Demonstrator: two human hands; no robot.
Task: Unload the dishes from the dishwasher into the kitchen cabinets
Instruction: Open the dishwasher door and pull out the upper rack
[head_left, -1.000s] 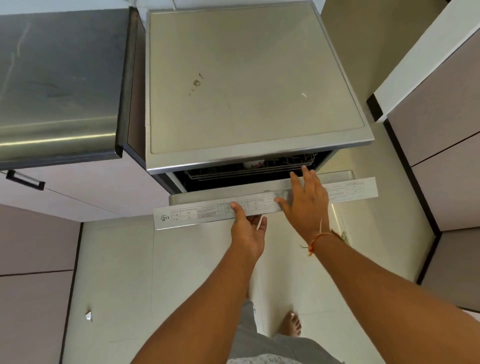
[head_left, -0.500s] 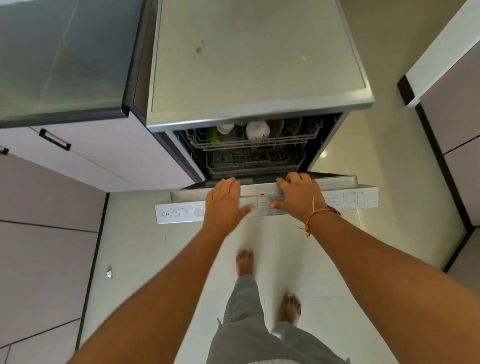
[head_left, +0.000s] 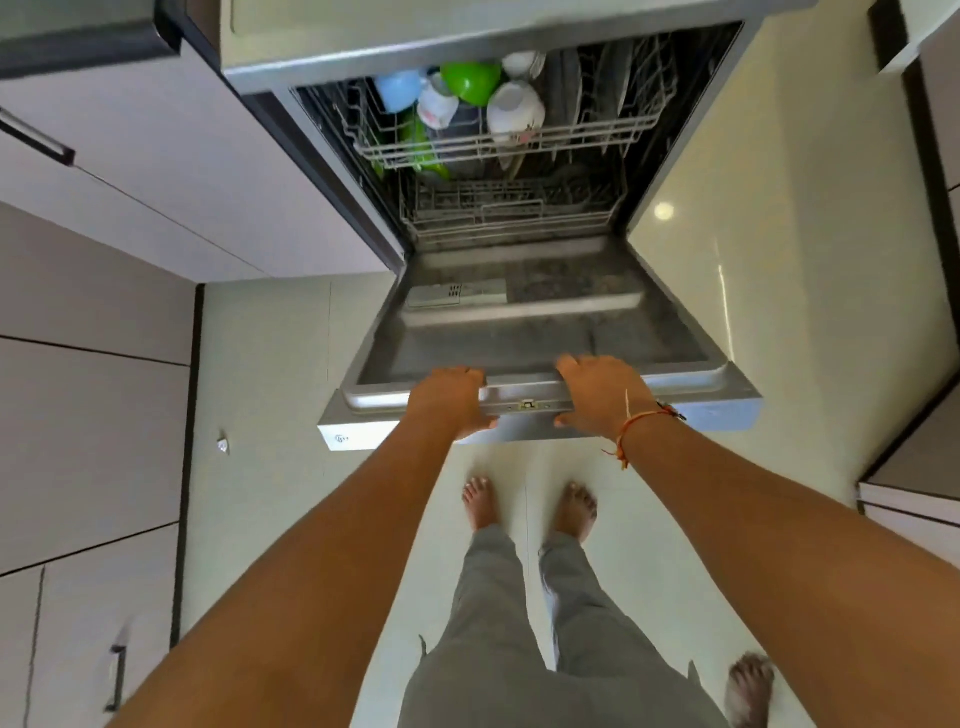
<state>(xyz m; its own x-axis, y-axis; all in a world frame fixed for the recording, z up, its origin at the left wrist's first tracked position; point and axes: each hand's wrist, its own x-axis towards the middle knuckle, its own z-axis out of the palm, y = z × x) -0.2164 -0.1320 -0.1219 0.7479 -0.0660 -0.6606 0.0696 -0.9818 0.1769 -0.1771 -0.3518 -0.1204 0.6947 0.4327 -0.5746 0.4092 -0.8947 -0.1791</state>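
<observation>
**Both hands gripped the lowered dishwasher door**

The dishwasher door (head_left: 519, 332) lay nearly flat, its inner side facing up. The left hand (head_left: 449, 400) and the right hand (head_left: 602, 395) each held its near edge, close together near the middle. The fingers were curled over the top of the edge and the thumbs were tucked underneath. An orange thread bracelet (head_left: 631, 431) circled the right wrist.

The dishes sat inside the open machine at the far side. The upper rack (head_left: 519, 140) held a green bowl (head_left: 471, 80) and a blue cup (head_left: 399, 89) to its left. A white cup (head_left: 515, 111) lay tipped at the rack's near rail, and a second white cup (head_left: 436, 106) rested between the blue cup and the green bowl. Dark plates (head_left: 597, 88) stood on edge in the right part of the rack. Below it, the lower rack (head_left: 509, 213) showed mostly bare wire. A detergent dispenser (head_left: 457, 293) was set in the far left part of the door.

Pale cabinets (head_left: 130, 208) with dark handles ran along the left. The person stood barefoot in grey trousers (head_left: 498, 649) on a glossy cream floor (head_left: 779, 312), just near of the door.
</observation>
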